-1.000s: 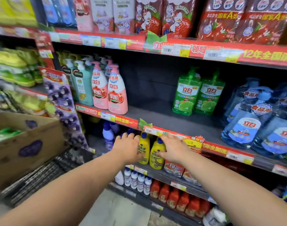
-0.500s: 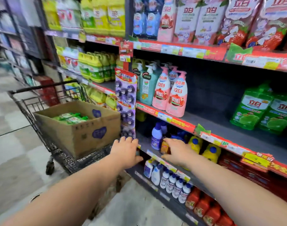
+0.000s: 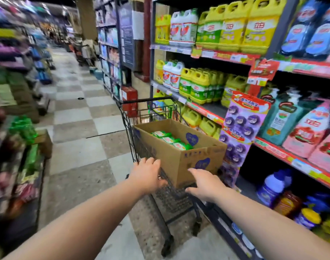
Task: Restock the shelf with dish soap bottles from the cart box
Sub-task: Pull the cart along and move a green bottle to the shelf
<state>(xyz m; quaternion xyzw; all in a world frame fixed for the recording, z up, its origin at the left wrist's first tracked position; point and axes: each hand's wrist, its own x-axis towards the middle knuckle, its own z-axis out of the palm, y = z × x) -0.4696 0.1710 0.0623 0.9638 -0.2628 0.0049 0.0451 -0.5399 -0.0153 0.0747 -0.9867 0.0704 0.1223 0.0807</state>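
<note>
Both hands, left [image 3: 148, 174] and right [image 3: 205, 185], empty, reach toward cart box [image 3: 179, 156]

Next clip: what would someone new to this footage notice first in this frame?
Two bare hands reach forward at the centre: the left hand at the near end of the shopping cart, the right hand just short of the open cardboard box in it. Green dish soap bottles lie inside the box. To the right, shelves hold yellow jugs and pink pump bottles.
</note>
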